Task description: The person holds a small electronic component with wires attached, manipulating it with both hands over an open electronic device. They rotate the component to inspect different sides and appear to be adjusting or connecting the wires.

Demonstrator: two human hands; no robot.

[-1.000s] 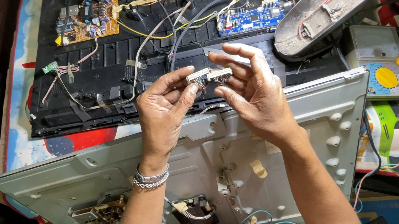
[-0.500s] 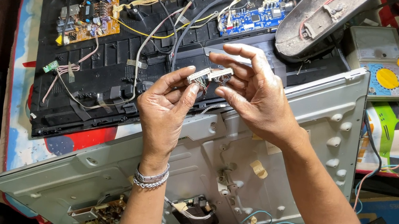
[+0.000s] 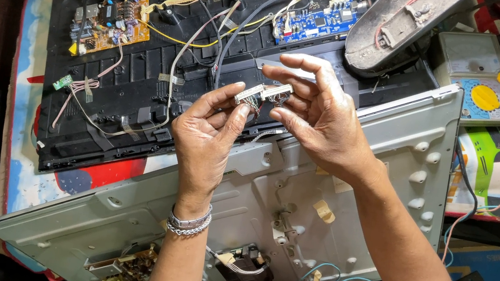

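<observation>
Head cam: left hand (image 3: pixel 207 137) and right hand (image 3: pixel 321 115) each pinch a small connector block (image 3: pixel 264 92) just above the grey metal chassis (image 3: pixel 395 150), fingertips closed. Looks like mid-inspection; mating them would need careful alignment.
</observation>
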